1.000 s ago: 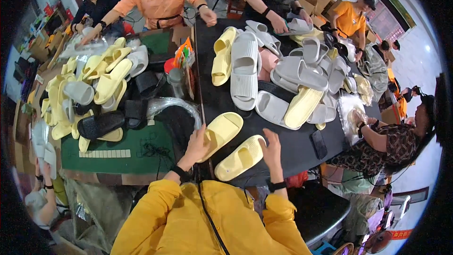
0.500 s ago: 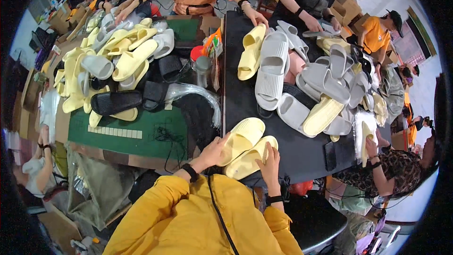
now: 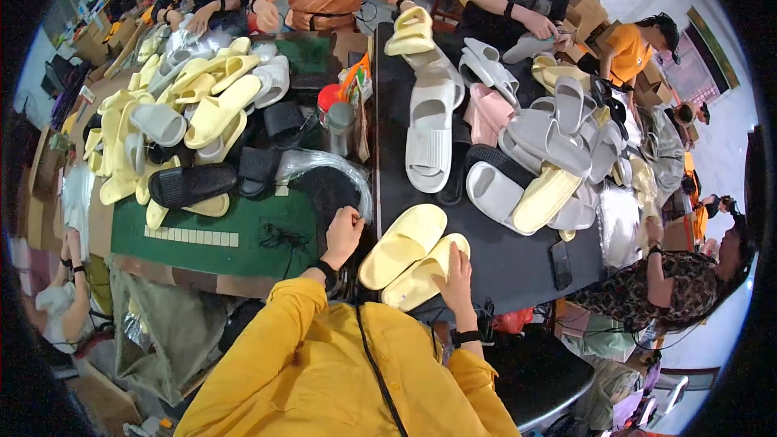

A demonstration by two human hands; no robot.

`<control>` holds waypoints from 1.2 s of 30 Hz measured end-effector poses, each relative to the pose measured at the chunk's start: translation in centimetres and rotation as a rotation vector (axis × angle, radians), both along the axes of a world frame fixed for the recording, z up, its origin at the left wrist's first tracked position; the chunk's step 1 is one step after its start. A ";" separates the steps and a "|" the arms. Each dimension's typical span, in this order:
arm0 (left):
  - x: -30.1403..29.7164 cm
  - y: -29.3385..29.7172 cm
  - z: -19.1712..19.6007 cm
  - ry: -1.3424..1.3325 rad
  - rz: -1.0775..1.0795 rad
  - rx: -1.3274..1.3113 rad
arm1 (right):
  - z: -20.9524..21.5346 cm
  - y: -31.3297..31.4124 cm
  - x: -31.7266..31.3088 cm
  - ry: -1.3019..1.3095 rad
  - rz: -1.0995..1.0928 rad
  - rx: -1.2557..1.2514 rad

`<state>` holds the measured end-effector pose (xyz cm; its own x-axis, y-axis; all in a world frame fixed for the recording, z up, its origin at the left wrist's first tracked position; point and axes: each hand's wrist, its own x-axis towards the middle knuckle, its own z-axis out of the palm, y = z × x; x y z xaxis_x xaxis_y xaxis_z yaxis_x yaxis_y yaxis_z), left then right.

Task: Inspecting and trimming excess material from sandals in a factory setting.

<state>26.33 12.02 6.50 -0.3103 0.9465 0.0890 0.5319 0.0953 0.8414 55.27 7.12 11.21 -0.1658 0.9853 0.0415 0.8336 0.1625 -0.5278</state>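
Observation:
A pair of pale yellow slide slippers lies side by side in front of me at the near edge of the black table. My right hand point(image 3: 456, 283) grips the right yellow slipper point(image 3: 421, 277), fingers along its outer side and thumb on top. The left yellow slipper point(image 3: 403, 244) touches it and has no hand on it. My left hand point(image 3: 344, 236) is just left of the pair, its fingers curled inward. Whatever it may hold is hidden. Beyond its fingertips lies a bundle of clear plastic bags point(image 3: 356, 178) beside a dark cloth point(image 3: 325, 190).
Grey and yellow slippers point(image 3: 550, 142) pile up on the right table. Another mixed pile point(image 3: 178, 113) covers the left table, above a green mat point(image 3: 210, 251). A phone point(image 3: 561, 265) lies on the right. A red-lidded jar point(image 3: 330, 99) stands between; co-workers surround both tables.
My left hand has let go of the left yellow slipper and moved up and left. Across the table, a co-worker has lifted a yellow slipper, and grey slippers there have shifted nearer.

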 end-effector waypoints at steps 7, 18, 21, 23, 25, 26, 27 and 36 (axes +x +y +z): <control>0.1 1.0 -0.9 0.269 -0.062 -0.083 | 0.0 0.2 -0.2 0.013 0.040 -0.008; -1.1 -3.2 4.2 0.217 -0.298 -0.155 | 1.2 0.7 0.8 0.116 0.095 -0.161; -0.9 -6.1 6.8 0.009 -0.479 -0.131 | 6.0 0.1 -1.0 -0.239 0.067 -0.014; -0.4 -7.9 9.3 -0.134 -0.625 -0.126 | 9.0 0.6 -2.6 -0.070 0.158 -0.074; 0.1 -9.3 12.0 -0.258 -0.774 -0.253 | 12.3 0.8 -5.4 0.236 0.334 -0.138; 0.4 -9.8 13.2 -0.341 -0.832 -0.243 | 13.1 0.4 -6.5 0.314 0.406 -0.191; 0.4 -10.2 14.0 -0.379 -0.880 -0.271 | 12.9 0.1 -7.5 0.322 0.494 -0.170; -2.1 -10.4 16.5 -0.889 -0.782 -0.350 | 12.9 -2.1 -7.9 0.412 0.538 -0.175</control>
